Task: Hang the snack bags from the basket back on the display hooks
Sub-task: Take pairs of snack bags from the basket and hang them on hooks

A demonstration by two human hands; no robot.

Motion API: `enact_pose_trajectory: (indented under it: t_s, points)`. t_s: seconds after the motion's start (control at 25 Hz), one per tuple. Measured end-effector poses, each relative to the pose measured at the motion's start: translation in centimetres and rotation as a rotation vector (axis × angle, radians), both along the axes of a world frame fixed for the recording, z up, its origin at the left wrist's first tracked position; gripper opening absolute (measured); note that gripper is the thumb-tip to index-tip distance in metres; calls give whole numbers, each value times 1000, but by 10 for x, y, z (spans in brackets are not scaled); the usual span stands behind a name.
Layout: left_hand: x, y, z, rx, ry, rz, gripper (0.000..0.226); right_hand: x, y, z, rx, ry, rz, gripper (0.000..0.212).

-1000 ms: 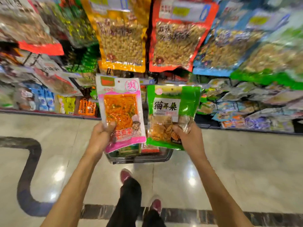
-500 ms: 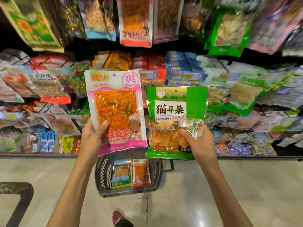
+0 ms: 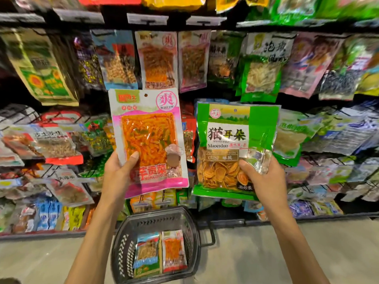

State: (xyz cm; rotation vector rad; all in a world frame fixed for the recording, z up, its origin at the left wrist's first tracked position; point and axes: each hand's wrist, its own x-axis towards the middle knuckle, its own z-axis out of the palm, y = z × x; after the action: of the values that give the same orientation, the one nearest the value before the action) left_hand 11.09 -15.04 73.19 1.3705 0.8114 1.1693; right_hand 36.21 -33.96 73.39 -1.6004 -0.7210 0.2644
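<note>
Background: hooks crowded with hanging snack packets.
Left hand [image 3: 119, 171]: gripped round pink bag [image 3: 147, 140].
Right hand [image 3: 264, 177]: gripped round green bag [image 3: 233, 148].
Near floor: basket [image 3: 123, 242], two bags inside.

We count two hands, left [image 3: 119, 171] and right [image 3: 266, 177], two held snack bags, pink [image 3: 147, 140] and green [image 3: 231, 148], one basket [image 3: 123, 238], two bags [image 3: 160, 253] inside.

Pale floor [image 3: 287, 253] under dark basket [image 3: 123, 232], directly before the snack shelves [image 3: 307, 219].
</note>
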Motion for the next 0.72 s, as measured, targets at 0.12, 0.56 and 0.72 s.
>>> enact_pose_trajectory:
  t_s: [0.12,0.56,0.72]
  points:
    - [15,16,9,23,-5,-35,17,10,10,8,7,6,-15,34]
    - [85,83,23,30,4,-140,15,65,61,29,25,-7,-123,24]
    - [114,107,33,46,1,-185,18,86,79,40,47,-3,-133,28]
